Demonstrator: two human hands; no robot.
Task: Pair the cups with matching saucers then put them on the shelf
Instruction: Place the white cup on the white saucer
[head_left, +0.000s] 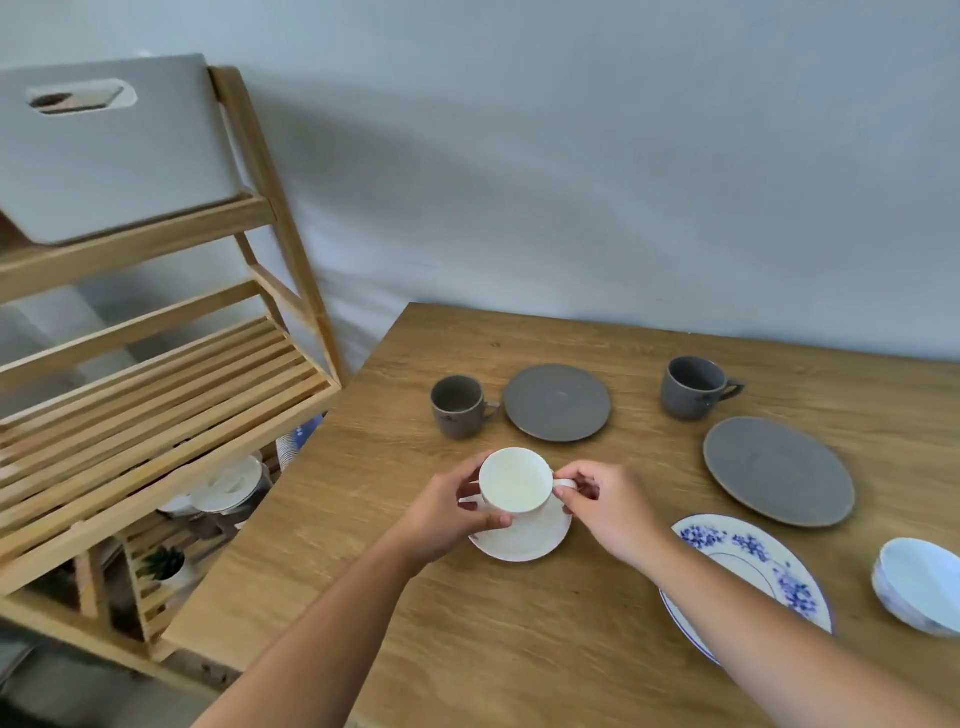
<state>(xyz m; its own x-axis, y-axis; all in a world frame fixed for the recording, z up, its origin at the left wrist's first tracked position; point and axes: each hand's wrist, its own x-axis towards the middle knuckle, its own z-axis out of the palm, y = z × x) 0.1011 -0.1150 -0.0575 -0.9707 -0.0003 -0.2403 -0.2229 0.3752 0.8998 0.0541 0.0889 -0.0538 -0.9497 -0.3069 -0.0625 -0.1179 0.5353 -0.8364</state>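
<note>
A white cup (515, 480) stands on a white saucer (524, 540) near the middle of the wooden table (467, 649). My left hand (447, 512) grips the saucer's left rim, thumb on top, fingers by the cup's side. My right hand (605, 501) pinches the cup's handle. Behind them stand a grey cup (460, 407) beside a grey saucer (557, 402), and farther right another grey cup (696, 387) above a larger grey saucer (779, 472). A blue-flowered saucer (753, 561) lies partly under my right forearm, with a white and blue cup (917, 584) at the right edge.
A wooden slatted shelf (156, 405) stands left of the table, its middle level bare. A grey storage box (109, 150) fills the top level. White dishes (228, 488) and a small plant (165, 564) sit on the lower levels. A grey wall runs behind.
</note>
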